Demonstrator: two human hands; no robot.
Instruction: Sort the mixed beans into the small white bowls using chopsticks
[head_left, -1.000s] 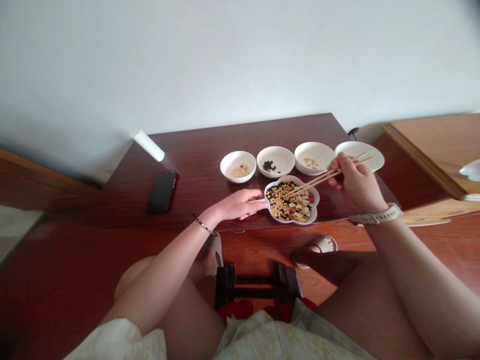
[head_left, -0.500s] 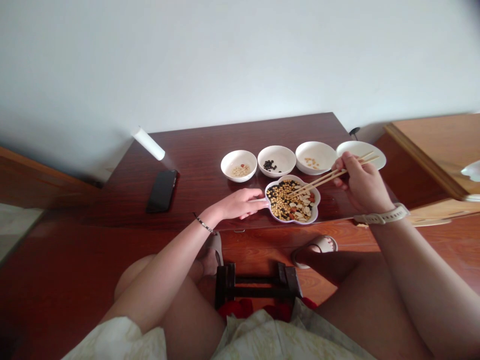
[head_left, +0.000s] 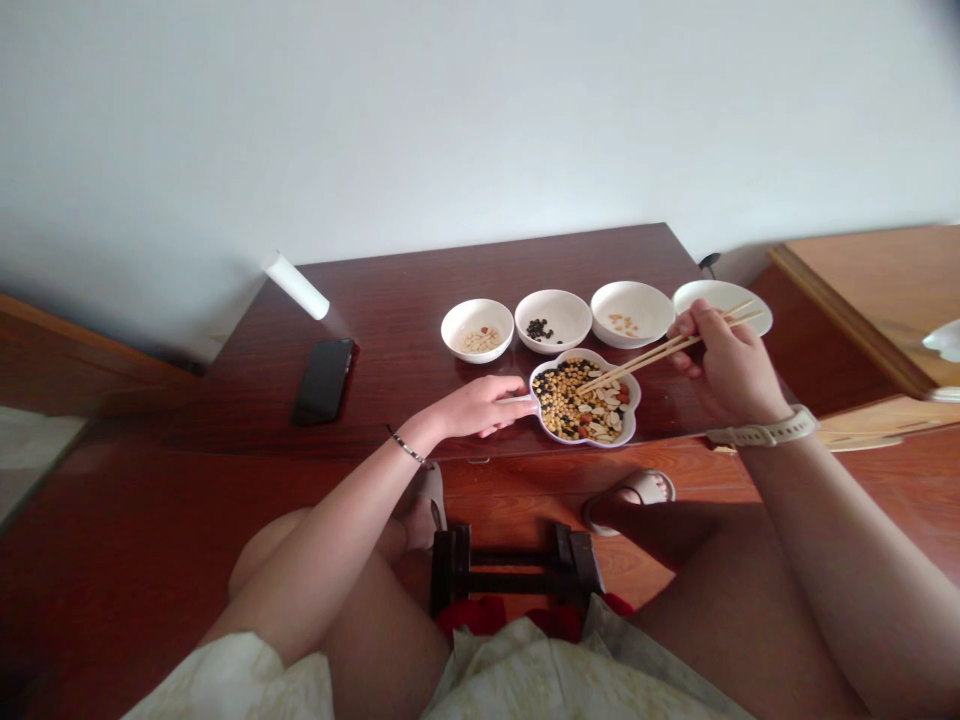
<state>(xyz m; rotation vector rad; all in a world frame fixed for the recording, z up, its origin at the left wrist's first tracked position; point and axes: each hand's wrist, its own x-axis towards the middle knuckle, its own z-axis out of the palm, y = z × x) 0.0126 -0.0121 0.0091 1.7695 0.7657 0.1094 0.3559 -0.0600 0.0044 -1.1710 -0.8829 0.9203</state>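
Observation:
My left hand is closed on the short handle of a flower-shaped dish near the table's front edge. Yellow beans, black beans and pale flat seeds or nuts with a few reddish pieces fill the dish. In my right hand is a pair of wooden chopsticks, slanting down to the left with their tips among the yellow beans. Behind the dish stand three white bowls: a left bowl with pale pieces and a red one, a middle bowl with black beans, and a right bowl with a few yellowish pieces.
A white plate lies right of the bowls, partly behind my right hand. On the dark table, a black phone and a white cylinder are at the left. A wooden cabinet stands at the right; the wall rises behind.
My right hand has shifted very slightly, with the chopstick tips still in the dish. My left hand and the bowls stay in place.

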